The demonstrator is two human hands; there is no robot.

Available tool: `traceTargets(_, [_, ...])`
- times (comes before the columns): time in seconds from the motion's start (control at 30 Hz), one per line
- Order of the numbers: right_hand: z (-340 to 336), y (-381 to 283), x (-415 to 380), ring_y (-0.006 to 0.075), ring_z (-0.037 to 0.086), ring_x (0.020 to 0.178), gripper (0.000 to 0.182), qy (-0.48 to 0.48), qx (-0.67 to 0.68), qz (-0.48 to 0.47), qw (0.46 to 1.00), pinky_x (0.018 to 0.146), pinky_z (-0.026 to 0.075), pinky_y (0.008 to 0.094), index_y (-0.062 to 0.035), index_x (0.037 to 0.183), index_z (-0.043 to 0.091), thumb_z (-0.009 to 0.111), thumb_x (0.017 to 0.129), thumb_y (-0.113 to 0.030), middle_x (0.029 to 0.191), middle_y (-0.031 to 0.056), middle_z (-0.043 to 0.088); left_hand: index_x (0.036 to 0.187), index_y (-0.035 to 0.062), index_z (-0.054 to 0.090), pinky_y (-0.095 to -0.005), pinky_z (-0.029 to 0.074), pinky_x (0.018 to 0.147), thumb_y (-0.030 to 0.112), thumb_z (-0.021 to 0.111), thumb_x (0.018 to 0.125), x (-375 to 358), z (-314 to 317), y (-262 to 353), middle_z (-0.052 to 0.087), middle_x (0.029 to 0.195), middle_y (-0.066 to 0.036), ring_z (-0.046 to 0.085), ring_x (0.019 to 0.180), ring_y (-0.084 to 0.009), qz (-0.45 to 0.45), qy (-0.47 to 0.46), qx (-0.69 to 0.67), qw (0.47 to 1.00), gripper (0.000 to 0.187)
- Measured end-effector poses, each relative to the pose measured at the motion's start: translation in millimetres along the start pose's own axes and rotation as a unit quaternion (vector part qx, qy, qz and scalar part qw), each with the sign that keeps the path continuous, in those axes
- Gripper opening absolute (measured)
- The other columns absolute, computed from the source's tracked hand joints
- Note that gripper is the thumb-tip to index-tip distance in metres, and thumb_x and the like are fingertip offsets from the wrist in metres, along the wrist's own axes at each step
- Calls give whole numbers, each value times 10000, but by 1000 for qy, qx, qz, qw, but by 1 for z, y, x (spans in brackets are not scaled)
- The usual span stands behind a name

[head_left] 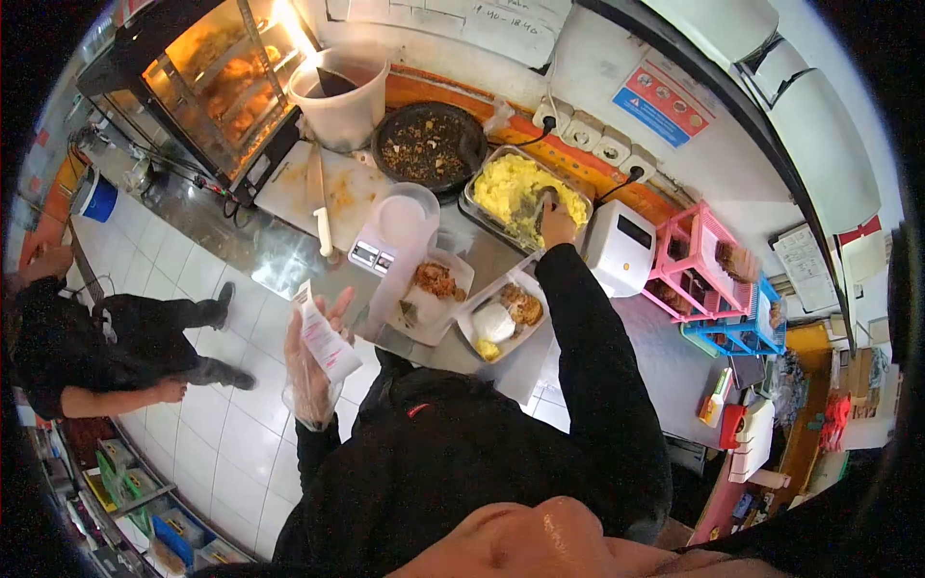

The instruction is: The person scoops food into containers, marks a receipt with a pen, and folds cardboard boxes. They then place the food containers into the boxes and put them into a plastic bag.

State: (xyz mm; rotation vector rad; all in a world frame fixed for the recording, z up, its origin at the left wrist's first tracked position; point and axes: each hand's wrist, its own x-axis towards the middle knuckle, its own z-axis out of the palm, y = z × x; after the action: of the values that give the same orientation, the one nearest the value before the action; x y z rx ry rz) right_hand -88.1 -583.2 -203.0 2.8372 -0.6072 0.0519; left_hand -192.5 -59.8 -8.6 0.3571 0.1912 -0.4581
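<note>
Two hands [557,227] curled: paper [329,341], perhaps spoon [543,197]

Our view is bright, fisheye-curved with black corners; glare whitens the counter [275,252] by the glowing cabinet [217,82].

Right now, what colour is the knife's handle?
The handle is white, seen best in the head view.

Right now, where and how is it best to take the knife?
Probably by its white handle, from your own side: the knife lies on the board, handle end toward you near the edge, blade pointing away.
</note>
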Motion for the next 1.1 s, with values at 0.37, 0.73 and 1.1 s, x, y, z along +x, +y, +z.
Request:
traceTargets(0.37, [10, 5, -23, 242, 570, 467, 538, 5, -62, 47, 997, 397, 448, 334, 85, 1324, 382, 471, 853, -159, 564, 82, 583, 1088, 90, 549, -310, 516, 644, 424, 563, 876, 28, -6, 26, 445, 1300, -226, 588, 680, -173, -10, 42, 39, 998, 397])
traceTargets(0.73, [-77, 33, -55, 390, 609, 882, 404, -247, -19, -211, 946, 716, 496, 463, 131, 1190, 422, 381, 884, -128, 917, 283, 610, 1091, 48, 585, -313, 536, 647, 399, 546, 895, 52, -25, 38, 413, 1320, -252, 598, 715, -190, -20, 21, -4, 1000, 403])
traceTargets(1.1, [-33, 42, -51, 296, 598, 703, 462, -158, 397, -111, 897, 628, 464, 383, 8, 1068, 577, 381, 966, -397, 796, 166, 626, 1092, 26, 506, -345, 554, 643, 330, 580, 881, 68, -23, 31, 561, 1078, -86, 469, 1184, -284, 2, 40, 36, 999, 378])
